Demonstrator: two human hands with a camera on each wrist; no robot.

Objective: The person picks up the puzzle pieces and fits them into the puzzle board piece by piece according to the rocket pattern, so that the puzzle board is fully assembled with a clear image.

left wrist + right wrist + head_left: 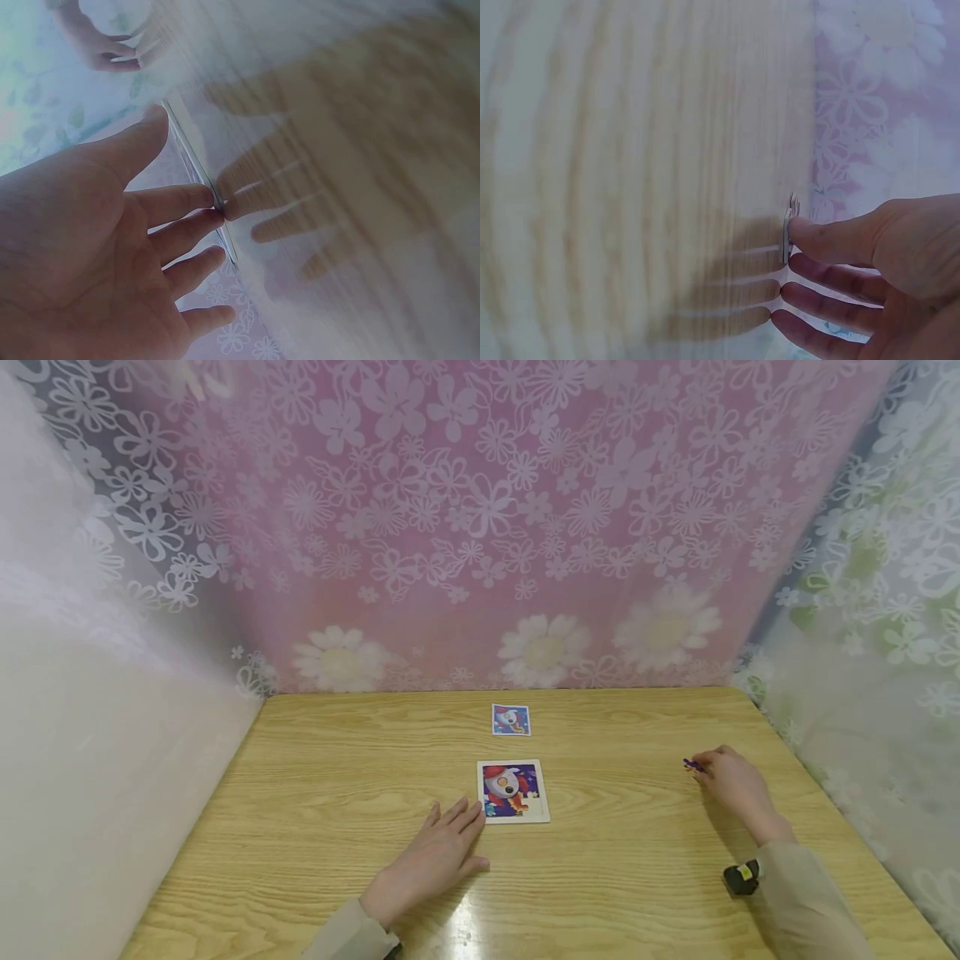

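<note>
A square jigsaw puzzle in a white frame tray [546, 793] lies mid-table, its picture showing a rocket on purple. A bare patch [536, 806] shows at the tray's lower right. My left hand [435, 853] has its fingers extended, their tips touching the tray's left edge; the left wrist view shows the same hand [112, 240] palm on. Well to the right, my right hand [738, 787] pinches small purple and orange puzzle pieces [693, 766] close to the tabletop. From the right wrist these pieces [787, 236] appear edge-on by the thumb, so their exact number is unclear.
Behind the tray lies a small picture card [511, 720] with the same rocket. The wood-grain table [337, 777] ends at a pink flowered curtain [480, 527], with pale sheeting along both sides. A black wrist device [741, 878] sits at the right sleeve.
</note>
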